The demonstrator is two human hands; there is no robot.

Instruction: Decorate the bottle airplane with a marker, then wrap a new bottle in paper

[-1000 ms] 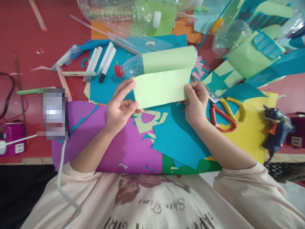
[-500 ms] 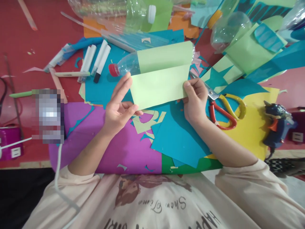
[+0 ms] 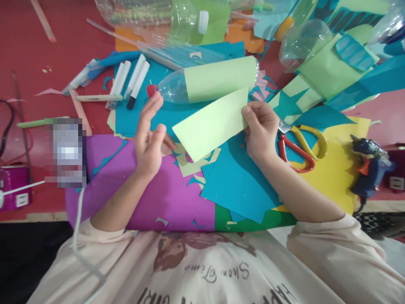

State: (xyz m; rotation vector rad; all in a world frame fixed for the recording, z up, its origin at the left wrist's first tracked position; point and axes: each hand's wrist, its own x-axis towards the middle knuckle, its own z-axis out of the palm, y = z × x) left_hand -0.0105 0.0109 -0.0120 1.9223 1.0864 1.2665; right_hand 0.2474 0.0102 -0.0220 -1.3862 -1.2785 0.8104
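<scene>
A light green paper strip is pinched at its right end between the thumb and fingers of my right hand. Its left end hangs free and tilts down toward me. Just left of that end, my left hand is open, fingers apart, holding nothing. Beyond the strip lies a clear plastic bottle on its side, wrapped in light green paper. Its red cap is partly hidden behind my left fingertips. Scissors with red and yellow handles lie beside my right wrist, their blades mostly hidden.
White markers lie at the back left, near a phone with a cable. Blue sheets and cut scraps cover the purple mat. A glue gun rests at the right. More clear bottles lie at the back.
My left hand has let go of the paper strip and moved left, its fingers spreading. The strip's freed left end has swung down toward me, while my right hand keeps its pinch.
</scene>
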